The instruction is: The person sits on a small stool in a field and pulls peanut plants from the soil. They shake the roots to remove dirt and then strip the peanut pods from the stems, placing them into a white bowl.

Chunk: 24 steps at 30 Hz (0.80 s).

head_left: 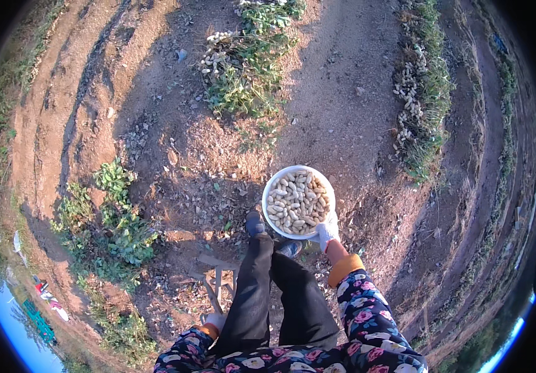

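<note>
A round white bucket filled with peanuts is in front of my feet. My right hand, in a whitish glove, is closed on the near right part of its rim. Low beside my left thigh is my gloved left hand, closed at the end of a grey-brown wooden stool frame with several bars. The leg hides part of that hand, and its fingers are hard to make out.
Pulled peanut plants with pods lie in a heap ahead and in a long row at the right. Leafy green plants stand at the left. Dry leaves litter the soil. My shoes are close to the bucket.
</note>
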Available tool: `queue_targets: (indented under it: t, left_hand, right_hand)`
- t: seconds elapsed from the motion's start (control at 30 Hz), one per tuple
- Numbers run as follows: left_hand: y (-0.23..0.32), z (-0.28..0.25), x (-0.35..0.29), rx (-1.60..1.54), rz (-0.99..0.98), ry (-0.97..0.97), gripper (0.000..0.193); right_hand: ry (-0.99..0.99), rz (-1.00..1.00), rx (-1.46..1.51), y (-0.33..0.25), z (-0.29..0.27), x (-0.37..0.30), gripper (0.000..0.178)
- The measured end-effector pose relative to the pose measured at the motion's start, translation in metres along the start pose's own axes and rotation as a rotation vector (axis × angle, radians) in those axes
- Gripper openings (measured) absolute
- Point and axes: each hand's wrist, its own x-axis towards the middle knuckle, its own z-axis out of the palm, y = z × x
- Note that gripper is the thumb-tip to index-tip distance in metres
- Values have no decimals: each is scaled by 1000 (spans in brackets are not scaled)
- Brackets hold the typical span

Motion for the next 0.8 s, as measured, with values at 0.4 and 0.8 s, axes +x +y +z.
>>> queue_targets:
  t: [0.4,0.8]
  left_hand:
    - [37,-83,-102,51,-27,14,37]
    - [62,-127,-84,-180,-150,-97,52]
  right_hand:
    - [-51,284,239,-148,-68,-74,67]
    - [38,82,220,-308,-39,20,66]
